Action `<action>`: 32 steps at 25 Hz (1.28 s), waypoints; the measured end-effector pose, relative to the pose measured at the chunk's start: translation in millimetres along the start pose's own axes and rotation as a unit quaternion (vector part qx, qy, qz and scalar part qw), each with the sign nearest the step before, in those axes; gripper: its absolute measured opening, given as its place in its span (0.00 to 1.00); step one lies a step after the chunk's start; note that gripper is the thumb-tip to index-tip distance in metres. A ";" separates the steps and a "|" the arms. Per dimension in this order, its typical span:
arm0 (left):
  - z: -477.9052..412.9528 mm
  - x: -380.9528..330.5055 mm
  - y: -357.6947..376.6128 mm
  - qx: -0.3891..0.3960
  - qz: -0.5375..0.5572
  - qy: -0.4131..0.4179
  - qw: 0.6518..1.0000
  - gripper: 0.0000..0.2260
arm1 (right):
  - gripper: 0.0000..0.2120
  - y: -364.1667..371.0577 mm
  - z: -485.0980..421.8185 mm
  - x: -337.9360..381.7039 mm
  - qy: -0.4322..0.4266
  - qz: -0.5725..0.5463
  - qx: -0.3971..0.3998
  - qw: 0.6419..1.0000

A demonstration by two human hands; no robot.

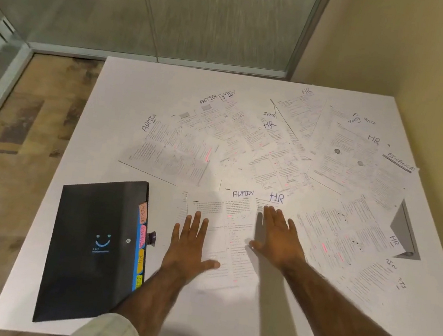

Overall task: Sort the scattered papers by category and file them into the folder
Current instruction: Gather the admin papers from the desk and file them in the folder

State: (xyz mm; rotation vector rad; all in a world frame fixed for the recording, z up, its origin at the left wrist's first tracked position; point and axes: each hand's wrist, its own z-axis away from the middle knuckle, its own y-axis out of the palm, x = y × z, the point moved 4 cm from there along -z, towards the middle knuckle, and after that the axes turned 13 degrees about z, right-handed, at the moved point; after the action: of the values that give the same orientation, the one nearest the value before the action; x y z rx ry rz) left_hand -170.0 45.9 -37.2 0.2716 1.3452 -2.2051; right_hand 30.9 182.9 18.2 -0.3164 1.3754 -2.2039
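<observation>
Printed papers lie scattered over the white table (129,89), hand-labelled ADMIN, HR, FINANCE and SPORTS. A sheet marked ADMIN (238,210) lies nearest me, with a sheet marked HR (277,198) beside it. My left hand (189,246) rests flat and open on the left part of the ADMIN sheet. My right hand (276,238) lies flat, fingers together, over the HR sheet's edge. A black expanding folder (89,249) with a smiley face and coloured tabs (141,242) lies shut at the front left.
More ADMIN sheets (178,144) sit at the middle left, HR and FINANCE sheets (358,158) at the far right. One HR sheet (401,238) curls up at the right edge. A yellow wall bounds the right side, glass panels the back.
</observation>
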 end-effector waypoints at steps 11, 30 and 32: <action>-13.1 13.6 12.9 0.041 -0.064 -0.006 0.997 0.58 | 0.65 -2.6 -66.2 29.3 -0.003 -0.060 0.036 0.998; -8.7 14.7 7.2 0.041 -0.034 0.000 0.999 0.53 | 0.16 26.5 7.2 33.6 0.152 -0.447 0.067 0.879; -0.8 14.1 -2.0 0.006 0.000 0.004 1.000 0.45 | 0.07 37.7 17.7 27.8 0.175 -0.447 0.081 0.873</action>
State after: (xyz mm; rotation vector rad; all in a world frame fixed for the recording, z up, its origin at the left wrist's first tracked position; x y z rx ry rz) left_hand -182.9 42.6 -42.1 0.2839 1.3360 -2.2153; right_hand 27.0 141.2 -9.1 -0.6080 1.3565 -3.2547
